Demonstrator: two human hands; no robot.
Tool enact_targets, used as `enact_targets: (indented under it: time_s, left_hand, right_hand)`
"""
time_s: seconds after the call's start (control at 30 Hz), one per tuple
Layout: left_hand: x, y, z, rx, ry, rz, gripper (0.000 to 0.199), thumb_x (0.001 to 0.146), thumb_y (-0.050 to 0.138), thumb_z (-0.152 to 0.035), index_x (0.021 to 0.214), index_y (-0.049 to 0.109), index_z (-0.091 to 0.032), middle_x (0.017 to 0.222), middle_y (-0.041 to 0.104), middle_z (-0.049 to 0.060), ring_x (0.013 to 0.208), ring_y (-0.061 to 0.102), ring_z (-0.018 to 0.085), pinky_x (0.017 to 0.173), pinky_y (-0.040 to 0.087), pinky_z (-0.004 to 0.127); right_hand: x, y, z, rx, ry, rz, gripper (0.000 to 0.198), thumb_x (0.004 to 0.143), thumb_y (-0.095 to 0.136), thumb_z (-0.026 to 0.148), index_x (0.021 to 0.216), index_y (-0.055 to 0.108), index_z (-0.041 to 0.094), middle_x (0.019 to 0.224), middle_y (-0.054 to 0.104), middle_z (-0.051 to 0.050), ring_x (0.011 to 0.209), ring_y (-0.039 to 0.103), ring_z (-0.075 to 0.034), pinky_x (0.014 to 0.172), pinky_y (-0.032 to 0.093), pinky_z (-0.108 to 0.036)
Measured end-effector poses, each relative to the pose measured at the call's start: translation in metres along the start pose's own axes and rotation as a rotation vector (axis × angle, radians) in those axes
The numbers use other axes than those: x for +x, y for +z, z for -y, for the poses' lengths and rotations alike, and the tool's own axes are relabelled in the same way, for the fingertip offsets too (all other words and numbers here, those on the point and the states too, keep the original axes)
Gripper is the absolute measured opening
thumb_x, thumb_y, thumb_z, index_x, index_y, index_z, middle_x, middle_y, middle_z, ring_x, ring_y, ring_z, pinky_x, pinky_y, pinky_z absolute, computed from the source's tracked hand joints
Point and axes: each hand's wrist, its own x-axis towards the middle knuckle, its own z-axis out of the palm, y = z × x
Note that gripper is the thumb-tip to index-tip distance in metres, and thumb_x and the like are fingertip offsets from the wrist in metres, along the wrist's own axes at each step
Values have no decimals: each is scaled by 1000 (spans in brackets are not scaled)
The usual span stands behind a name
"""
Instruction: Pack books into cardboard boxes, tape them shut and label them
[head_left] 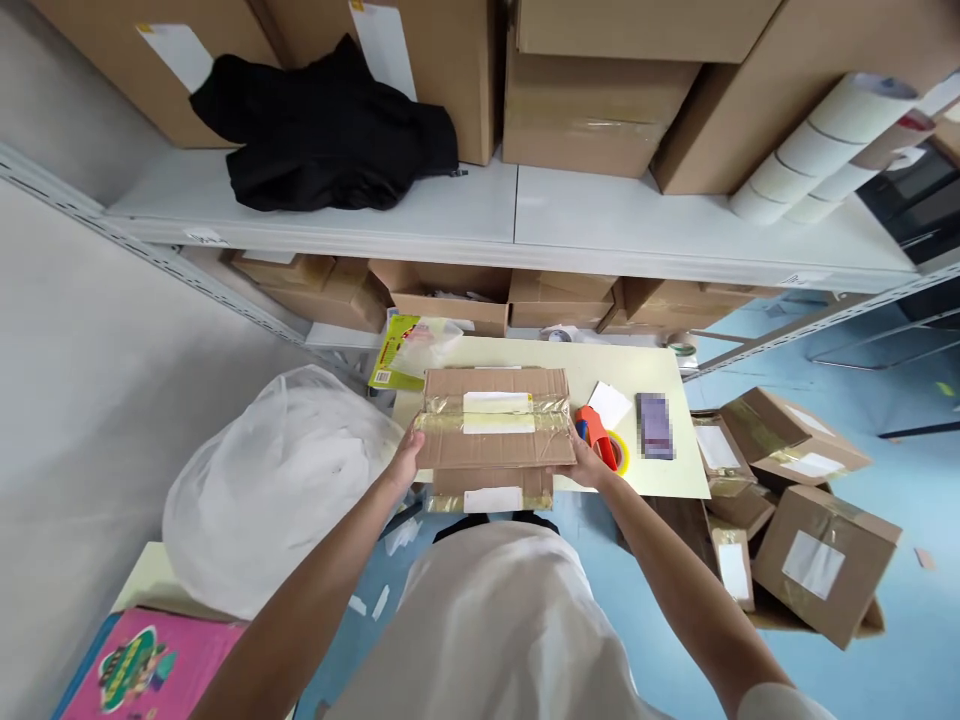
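left fingers (pixel 409 455) and right fingers (pixel 584 464) grip a taped box (pixel 495 440) by 2 ends.

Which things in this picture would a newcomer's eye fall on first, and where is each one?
First comes the taped cardboard box in the middle, held between the left hand and the right hand, with a red-orange tape dispenser beside it on the pale table. Then the black garment on the shelf and the bulging whitish bag at left stand out.
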Motion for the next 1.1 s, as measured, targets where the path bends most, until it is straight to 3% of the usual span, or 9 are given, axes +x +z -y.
enact_targets:
  time_s: [0.13, 0.27, 0.33, 0.4, 0.63, 0.77, 0.93, 1.0, 1.1]
  left_hand:
    - [8, 9, -27, -110, 79, 74, 92, 58, 54, -86, 125, 56, -22, 124, 63, 11, 127, 47, 36, 99, 44, 48]
    - [23, 14, -66, 30, 240, 197, 86, 59, 67, -74, 125, 55, -21, 126, 61, 11, 129, 45, 34, 103, 41, 45]
    - [30, 16, -79, 141, 212, 191, 77, 62, 75, -60, 126, 54, -21, 126, 61, 11, 127, 47, 32, 103, 40, 44]
    - [36, 18, -83, 197, 125, 134, 68, 68, 72, -55, 124, 55, -22, 124, 62, 10, 123, 52, 31, 102, 41, 44]
    - [52, 29, -64, 214, -125, 67, 58, 71, 67, -59, 115, 60, -21, 113, 68, 10, 108, 62, 27, 89, 49, 39]
    - [57, 21, -52, 223, -123, 6, 60, 74, 62, -62, 119, 56, -23, 120, 65, 10, 109, 62, 25, 87, 50, 38]
    - [12, -19, -28, 347, -287, -75, 67, 80, 45, -71, 133, 47, -30, 146, 44, 12, 132, 44, 29, 96, 42, 46]
    - [-15, -25, -18, 335, -387, -4, 74, 77, 46, -74, 137, 44, -29, 144, 46, 14, 129, 46, 33, 93, 44, 50]
    - [-43, -11, -9, 259, -255, 80, 75, 77, 55, -68, 141, 40, -30, 144, 47, 11, 129, 47, 31, 97, 44, 47]
  right_hand:
    - [0, -22, 28, 195, 28, -52, 105, 57, 81, 50, 145, 31, 21, 126, 60, -15, 118, 56, -32, 96, 48, -47]
    - [10, -52, 70, 328, 49, -377, 74, 65, 74, 56, 124, 53, 18, 118, 66, -12, 109, 61, -29, 91, 51, -42]
    - [17, -62, 86, 339, 99, -499, 64, 70, 69, 61, 116, 56, 20, 117, 67, -10, 107, 62, -28, 89, 51, -39]
    - [24, -68, 92, 368, 159, -494, 57, 74, 63, 64, 112, 57, 22, 117, 67, -8, 105, 63, -25, 86, 52, -36]
    - [42, -47, 63, 413, 402, -283, 57, 81, 45, 71, 106, 63, 23, 106, 71, -8, 93, 66, -23, 79, 54, -34]
    - [40, -40, 46, 287, 329, -302, 65, 84, 32, 73, 120, 57, 24, 110, 69, -9, 95, 66, -24, 82, 55, -37]
    - [-21, -35, 21, 92, 297, -321, 71, 83, 46, 67, 141, 41, 25, 132, 56, -13, 118, 57, -28, 88, 53, -42]
    - [-52, -19, 11, 42, 366, -314, 73, 80, 54, 63, 141, 41, 24, 128, 58, -15, 113, 60, -30, 84, 54, -44]
    - [-77, 14, 6, 36, 380, -263, 77, 73, 64, 54, 140, 41, 24, 113, 64, -11, 89, 67, -27, 76, 57, -44]
